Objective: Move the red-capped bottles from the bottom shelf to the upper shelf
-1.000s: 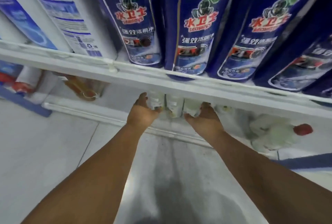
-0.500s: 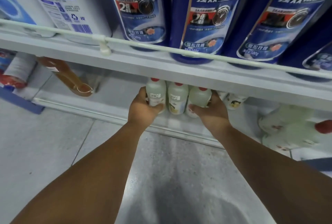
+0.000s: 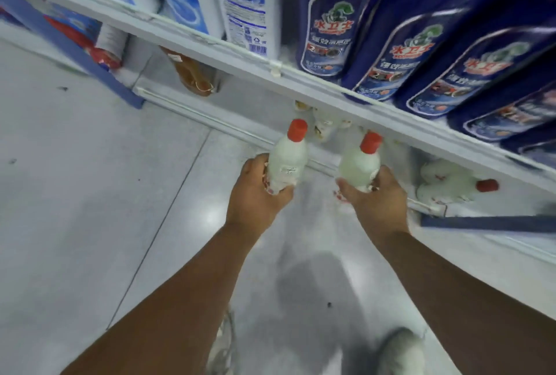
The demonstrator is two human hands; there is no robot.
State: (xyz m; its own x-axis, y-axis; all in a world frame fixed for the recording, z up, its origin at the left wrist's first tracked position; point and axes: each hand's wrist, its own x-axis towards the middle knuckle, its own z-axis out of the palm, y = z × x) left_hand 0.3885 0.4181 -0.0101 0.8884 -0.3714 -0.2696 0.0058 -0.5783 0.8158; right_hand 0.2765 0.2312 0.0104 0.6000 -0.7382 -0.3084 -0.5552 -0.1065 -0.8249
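fingers of the left hand are curled round the lower body of a small white bottle with a red cap, thumb on the near side, so the hand grips it firmly. the right hand does the same with a second red-capped bottle, its fingers wrapped under the base and up the far side. both bottles stand nearly upright in the hands, caps pointing up and a little away, and both are out in front of the shelving, over the pale floor, not resting on any shelf. they are near each other but apart, with a gap between them.

from the head view, the bottom shelf runs behind and below the held bottles. on it a few more small white bottles sit back under the overhang, partly hidden, so their caps cannot be told. further right on that same low shelf lies a larger white bottle with a red cap, on its side. to the left stands an amber bottle, tilted.

above the hands the front edge of the upper shelf crosses the picture on a slant. it carries a row of tall dark blue bottles on the right and white and blue packs on the left, packed side by side.

both forearms reach in from the bottom of the frame. a pale shoe shows on the floor between them, blurred.
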